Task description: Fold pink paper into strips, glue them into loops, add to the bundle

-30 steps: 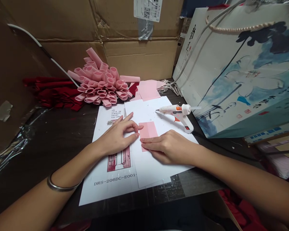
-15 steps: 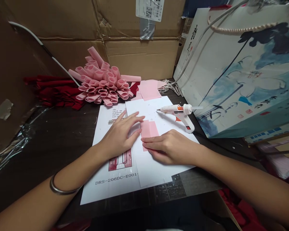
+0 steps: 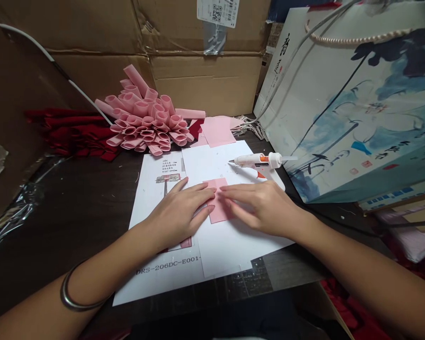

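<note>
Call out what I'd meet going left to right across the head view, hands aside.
Dark red pieces → bundle of pink tubes → pink piece being handled → glue gun → large paper bag with a flower print.

White printed paper sheet (image 3: 159,285): "DRS-206DC-E001-" near bottom, remainder covered; fine Chinese lines above, illegible. White rectangular label (image 3: 217,12) on brown cardboard box (image 3: 205,85): QR code. White-and-blue paper bag (image 3: 326,85): black Chinese characters, red seals.
</note>
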### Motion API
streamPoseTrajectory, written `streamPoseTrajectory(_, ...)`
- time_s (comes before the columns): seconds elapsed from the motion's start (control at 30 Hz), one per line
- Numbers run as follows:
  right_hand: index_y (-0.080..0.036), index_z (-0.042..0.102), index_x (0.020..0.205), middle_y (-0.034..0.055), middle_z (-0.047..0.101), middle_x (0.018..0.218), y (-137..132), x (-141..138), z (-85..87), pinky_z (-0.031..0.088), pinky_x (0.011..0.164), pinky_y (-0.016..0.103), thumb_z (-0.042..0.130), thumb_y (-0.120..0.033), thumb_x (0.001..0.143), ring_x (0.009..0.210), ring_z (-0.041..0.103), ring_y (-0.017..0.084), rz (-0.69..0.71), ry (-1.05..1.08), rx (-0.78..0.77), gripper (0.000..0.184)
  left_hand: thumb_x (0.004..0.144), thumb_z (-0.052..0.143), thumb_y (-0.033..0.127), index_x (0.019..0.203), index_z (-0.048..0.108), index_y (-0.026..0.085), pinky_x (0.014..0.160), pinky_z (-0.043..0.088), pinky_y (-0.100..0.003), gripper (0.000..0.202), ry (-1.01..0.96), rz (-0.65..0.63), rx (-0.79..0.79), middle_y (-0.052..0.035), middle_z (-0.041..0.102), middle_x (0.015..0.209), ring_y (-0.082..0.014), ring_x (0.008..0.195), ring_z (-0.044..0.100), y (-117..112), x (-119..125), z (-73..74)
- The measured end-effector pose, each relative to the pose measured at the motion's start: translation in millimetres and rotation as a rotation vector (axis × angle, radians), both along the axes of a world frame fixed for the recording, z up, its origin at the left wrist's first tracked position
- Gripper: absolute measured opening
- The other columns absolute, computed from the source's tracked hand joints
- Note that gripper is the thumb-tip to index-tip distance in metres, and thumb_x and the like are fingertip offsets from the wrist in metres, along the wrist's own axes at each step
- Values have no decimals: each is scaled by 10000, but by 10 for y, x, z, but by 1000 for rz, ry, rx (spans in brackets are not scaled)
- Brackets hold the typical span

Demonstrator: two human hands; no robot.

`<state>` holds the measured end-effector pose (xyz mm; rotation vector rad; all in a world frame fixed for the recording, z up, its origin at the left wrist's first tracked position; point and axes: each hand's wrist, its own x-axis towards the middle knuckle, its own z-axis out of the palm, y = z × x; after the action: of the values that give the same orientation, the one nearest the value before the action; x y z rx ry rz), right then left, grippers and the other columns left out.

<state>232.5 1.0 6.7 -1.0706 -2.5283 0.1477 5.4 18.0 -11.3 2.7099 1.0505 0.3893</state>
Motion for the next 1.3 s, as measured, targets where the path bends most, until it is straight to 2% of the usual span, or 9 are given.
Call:
streamPoseTrajectory(0.1, -188, 661, 1167, 67, 721, 1128, 3, 6, 10, 506, 816, 408, 491, -240, 928, 923, 699, 261, -115, -95, -64, 298, 974, 441, 343, 1237, 590, 182, 1149, 265, -554, 342, 20, 8, -15, -90, 625, 1313, -250, 1322, 487, -20, 15, 30)
streamPoseTrajectory(0.4, -200, 630, 1193, 72, 633, 1301, -3, 7, -20, 491, 778, 389, 455, -310, 957, 942, 683, 267, -141, -191, -114, 314, 958, 456, 361, 1323, 537, 140, 1159, 271, -516, 434, 83, 65, -9, -116, 579, 1365, -273, 1294, 512, -69, 29, 42)
streamPoseTrajectory(0.53, -195, 661, 863, 45, 716, 855, -236, 210, 39, 446, 658, 315, 508, -375, 942, 711, 647, 198, -229, -68, -162, 249, 970, 427, 351, 1322, 522, 180, 1159, 250, -527, 403, 76, 58, -53, -87, 516, 1434, -261, 1354, 445, -75, 21, 37)
streamPoseTrajectory(0.67, -206, 527, 650, -8, 540, 591, -476, 494, -3, 365, 520, 283, 580, -393, 903, 512, 475, 128, -442, 193, -172, 319, 966, 411, 344, 1334, 498, 199, 1146, 249, -548, 405, 90, 57, -63, -71, 478, 1468, -259, 1381, 406, -63, 28, 36)
streamPoseTrajectory(0.77, -222, 577, 835, 7, 549, 712, -508, 628, -102, 432, 599, 315, 671, -402, 836, 617, 514, 165, -637, 366, -31, 203, 959, 407, 337, 1331, 495, 193, 1145, 245, -549, 409, 100, 54, -61, -80, 484, 1462, -262, 1378, 410, -63, 36, 43)
streamPoseTrajectory(0.9, -225, 464, 1345, 98, 555, 1066, -426, 625, -173, 515, 793, 422, 694, -406, 804, 856, 569, 239, -646, 472, 63, 615, 957, 404, 330, 1338, 488, 182, 1153, 233, -541, 418, 109, 52, -55, -92, 479, 1464, -266, 1381, 405, -76, 39, 61)
streamPoseTrajectory(1.03, -210, 366, 1454, 159, 486, 1257, -280, 560, -129, 499, 912, 480, 678, -414, 811, 1139, 518, 310, -600, 423, 111, 743, 970, 389, 331, 1294, 517, 194, 1148, 241, -538, 374, 88, 63, -57, -90, 514, 1435, -265, 1368, 425, -74, 63, 76)
streamPoseTrajectory(1.17, -198, 444, 1397, 156, 478, 1373, -9, 565, -85, 480, 941, 465, 673, -479, 810, 1158, 543, 304, -619, 486, -129, 690, 975, 419, 407, 1228, 552, 196, 1125, 270, -545, 355, 82, 84, -53, -92, 598, 1345, -276, 1312, 490, -60, 100, 58)
streamPoseTrajectory(1.3, -156, 665, 1092, 95, 672, 916, 234, 562, -92, 493, 673, 374, 615, -588, 821, 767, 608, 234, -586, 396, -435, 513, 956, 467, 420, 1229, 542, 196, 1092, 302, -548, 362, 79, 81, -17, -99, 591, 1349, -283, 1315, 480, -69, 115, 37)
